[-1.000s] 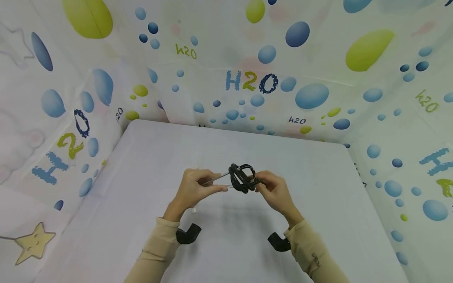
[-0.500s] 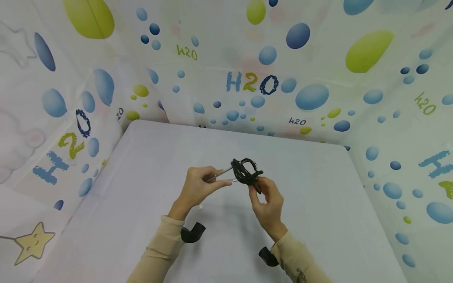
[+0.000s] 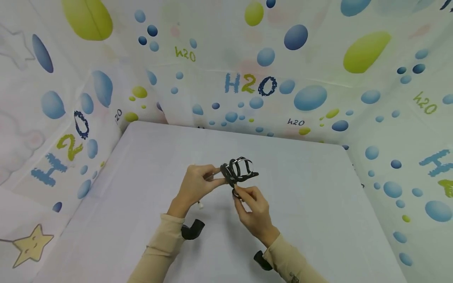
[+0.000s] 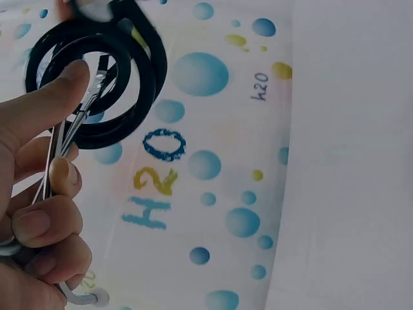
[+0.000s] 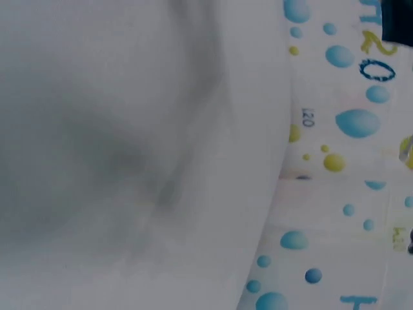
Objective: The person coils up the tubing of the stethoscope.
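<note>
Both hands have hold of a stethoscope, raised over the table. My left hand (image 3: 196, 186) grips its metal ear tubes (image 4: 82, 115) with curled fingers and thumb. A pale ear tip (image 4: 100, 297) pokes out below that hand. Black tubing (image 3: 225, 172) is wound in several loops just beyond the left fingertips, with an end sticking out to the right. Under the loops, my right hand (image 3: 256, 210) pinches a small dark ringed part (image 3: 236, 192) of the stethoscope between thumb and fingers. The right wrist view leaves the right hand out; only a dark piece shows at its upper right corner.
A white-covered table (image 3: 311, 196) lies beneath the hands. Printed curtains with bubbles and lettering (image 3: 251, 84) stand along its back and both sides. Black elbow-shaped pieces (image 3: 193, 229) sit by each wrist.
My right hand has gone from the right side of the coiled tubing to below it, moving left and down. The loops have spread and turned. My left hand stays nearly in place, keeping its grip.
</note>
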Demonstrator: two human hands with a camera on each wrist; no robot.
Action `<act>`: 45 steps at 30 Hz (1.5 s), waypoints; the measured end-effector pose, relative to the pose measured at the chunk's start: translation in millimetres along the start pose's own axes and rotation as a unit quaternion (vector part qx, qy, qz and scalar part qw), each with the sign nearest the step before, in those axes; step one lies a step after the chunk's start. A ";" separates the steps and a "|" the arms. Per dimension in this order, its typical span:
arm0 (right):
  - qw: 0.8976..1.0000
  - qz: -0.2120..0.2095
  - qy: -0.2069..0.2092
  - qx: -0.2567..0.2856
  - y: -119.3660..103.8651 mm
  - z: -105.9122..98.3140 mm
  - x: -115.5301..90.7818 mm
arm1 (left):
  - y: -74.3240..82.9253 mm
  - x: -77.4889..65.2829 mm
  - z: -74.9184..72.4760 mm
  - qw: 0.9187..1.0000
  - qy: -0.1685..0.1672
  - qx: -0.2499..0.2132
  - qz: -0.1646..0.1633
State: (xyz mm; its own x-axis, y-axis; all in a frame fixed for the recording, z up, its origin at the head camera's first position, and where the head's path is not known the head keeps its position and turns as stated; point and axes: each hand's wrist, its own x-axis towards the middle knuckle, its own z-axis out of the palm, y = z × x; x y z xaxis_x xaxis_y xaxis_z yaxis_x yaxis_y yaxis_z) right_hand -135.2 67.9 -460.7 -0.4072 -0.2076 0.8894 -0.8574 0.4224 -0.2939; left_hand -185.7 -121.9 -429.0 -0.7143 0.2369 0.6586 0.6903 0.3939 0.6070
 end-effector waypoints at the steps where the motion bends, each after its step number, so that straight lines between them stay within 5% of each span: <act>1: 1.000 0.003 0.012 0.003 1.9 -2.1 0.0 | -0.1 -0.1 -2.2 1.000 -0.001 0.005 -0.004; 5: 0.999 0.027 0.033 0.030 11.8 -15.5 5.3 | -0.2 -1.9 -8.0 0.998 -0.022 0.042 -0.030; 10: 0.992 0.080 -0.041 0.083 17.0 -29.0 21.4 | 1.4 -3.7 -8.4 0.995 -0.074 0.066 -0.029; 15: 0.980 0.148 -0.092 0.099 23.5 -35.6 33.9 | 6.4 -3.2 -9.4 0.993 -0.082 0.082 0.000; 22: 0.946 0.265 -0.164 0.082 26.9 -47.4 51.9 | 11.4 -6.4 -5.2 0.989 -0.111 0.093 -0.003; 26: 0.925 0.309 -0.204 0.086 30.1 -47.6 57.8 | 14.6 -8.3 -4.5 0.988 -0.094 0.121 0.015; 30: 0.906 0.366 -0.187 0.105 37.0 -42.9 54.6 | 16.2 -11.2 -3.5 0.988 -0.068 0.130 0.038; 36: 0.909 0.379 -0.117 0.130 46.3 -34.4 37.5 | 11.9 -16.7 2.5 0.991 -0.026 0.122 0.057; 38: 0.895 0.397 -0.112 0.172 48.2 -33.7 31.5 | 9.8 -17.7 3.8 0.990 -0.022 0.123 0.058; 42: 0.843 0.453 -0.120 0.265 49.3 -36.8 26.8 | 7.8 -18.8 4.1 0.991 -0.023 0.121 0.059; 45: 0.818 0.483 -0.116 0.290 48.0 -36.7 29.1 | 6.9 -19.1 4.1 0.990 -0.026 0.122 0.060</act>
State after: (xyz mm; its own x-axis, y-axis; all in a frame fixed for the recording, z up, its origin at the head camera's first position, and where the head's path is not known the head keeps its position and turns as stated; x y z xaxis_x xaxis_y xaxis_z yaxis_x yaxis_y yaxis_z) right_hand -176.6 114.5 -436.1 -0.9740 -0.2141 0.0742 -0.0787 0.0129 -0.9968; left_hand -167.7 -120.0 -439.2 -0.6380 0.3388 0.6915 0.7269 0.5614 0.3956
